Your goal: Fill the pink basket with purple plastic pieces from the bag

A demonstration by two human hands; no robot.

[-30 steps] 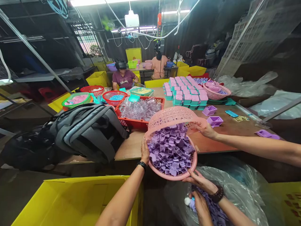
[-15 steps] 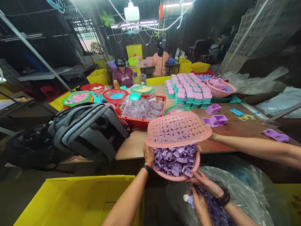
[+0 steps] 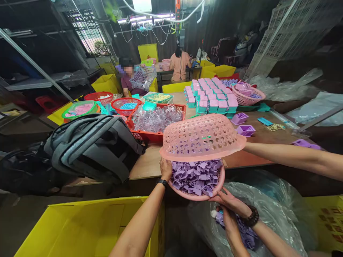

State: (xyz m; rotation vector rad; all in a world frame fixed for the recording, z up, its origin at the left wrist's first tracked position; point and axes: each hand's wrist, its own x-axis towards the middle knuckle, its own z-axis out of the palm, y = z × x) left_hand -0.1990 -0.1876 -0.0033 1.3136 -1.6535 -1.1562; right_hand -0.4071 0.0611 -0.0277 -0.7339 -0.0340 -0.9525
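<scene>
A pink plastic basket (image 3: 184,196) of small purple plastic pieces (image 3: 197,178) is in front of me. My left hand (image 3: 166,169), with a black watch at its wrist, is closed on its left side. My right hand (image 3: 229,226) is curled just below its lower right, by a small purple and white thing (image 3: 217,216); whether I grip it is partly hidden. Another person's braceleted hand (image 3: 235,203) supports the lower right rim. From the right, another person's arm (image 3: 286,155) reaches to a second, upside-down pink basket (image 3: 198,139) above the pieces.
A clear plastic bag (image 3: 273,214) with more purple pieces hangs below right. A yellow box (image 3: 80,228) stands below left. A grey backpack (image 3: 93,150), a red crate of clear parts (image 3: 158,119) and stacked pink-and-teal boxes (image 3: 214,96) are on the table. Two people work behind.
The view has shifted slightly. The upside-down basket has moved a little right over the lower one. My right hand is a little higher. The seated person behind has raised a grey basket.
</scene>
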